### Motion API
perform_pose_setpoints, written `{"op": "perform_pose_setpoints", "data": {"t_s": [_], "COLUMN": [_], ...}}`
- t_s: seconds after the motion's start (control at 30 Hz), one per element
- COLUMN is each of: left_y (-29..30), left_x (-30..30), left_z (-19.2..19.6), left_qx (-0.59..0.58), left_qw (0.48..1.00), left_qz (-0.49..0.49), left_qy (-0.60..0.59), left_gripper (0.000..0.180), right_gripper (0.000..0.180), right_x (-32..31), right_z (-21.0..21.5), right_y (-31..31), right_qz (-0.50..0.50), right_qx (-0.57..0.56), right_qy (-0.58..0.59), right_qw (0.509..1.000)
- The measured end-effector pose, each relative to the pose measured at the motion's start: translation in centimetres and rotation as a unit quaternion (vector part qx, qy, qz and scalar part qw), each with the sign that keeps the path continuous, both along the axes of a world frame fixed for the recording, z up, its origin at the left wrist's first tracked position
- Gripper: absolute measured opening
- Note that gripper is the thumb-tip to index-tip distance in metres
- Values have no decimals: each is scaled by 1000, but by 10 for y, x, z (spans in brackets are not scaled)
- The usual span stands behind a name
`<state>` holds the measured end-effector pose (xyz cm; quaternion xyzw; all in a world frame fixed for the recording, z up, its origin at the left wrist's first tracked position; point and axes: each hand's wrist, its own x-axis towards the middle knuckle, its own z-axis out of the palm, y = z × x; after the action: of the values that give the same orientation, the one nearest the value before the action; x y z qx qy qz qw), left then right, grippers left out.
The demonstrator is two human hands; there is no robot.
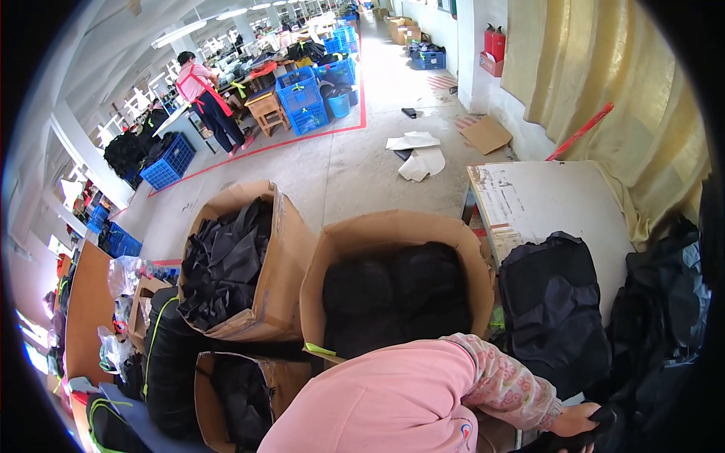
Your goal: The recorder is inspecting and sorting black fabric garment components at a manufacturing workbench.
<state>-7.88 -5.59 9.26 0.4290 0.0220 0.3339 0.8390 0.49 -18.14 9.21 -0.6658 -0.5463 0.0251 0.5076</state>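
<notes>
My left arm, in a pink top and a flowered sleeve cover, bends across the lower middle toward the right. At its end my left hand [575,420] is closed on black fabric [604,424] at the lower right. A sliver of skin at the bottom edge just below may be my right hand [584,448]; its fingers are too cut off to read. Beside the hands, a stack of black fabric pieces [555,309] lies on the pale worktable [563,192]. More dark cloth [657,302] is heaped at the far right.
A large carton [389,223] of stacked black pieces stands ahead. Left of it are a carton [291,249] of loose black pieces and a smaller carton [287,385]. Blue crates [302,98] and a person in a red apron [200,94] are farther off. Cardboard [487,134] lies on the floor.
</notes>
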Motion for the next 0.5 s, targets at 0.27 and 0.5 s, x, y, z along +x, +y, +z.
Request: {"op": "perform_pose_setpoints", "data": {"t_s": [0.27,0.5], "left_y": [3,9], "left_x": [11,-19], "left_z": [-11,2], "left_qx": [74,119], "left_qw": [983,991], "left_qz": [168,-7], "left_qy": [30,52], "left_gripper": [33,33], "right_gripper": [21,30], "right_x": [-2,60], "right_z": [5,12], "right_y": [-7,-10], "right_qz": [-92,-198], "right_qx": [-55,14], "right_qy": [-29,-65], "right_qw": [994,978]}}
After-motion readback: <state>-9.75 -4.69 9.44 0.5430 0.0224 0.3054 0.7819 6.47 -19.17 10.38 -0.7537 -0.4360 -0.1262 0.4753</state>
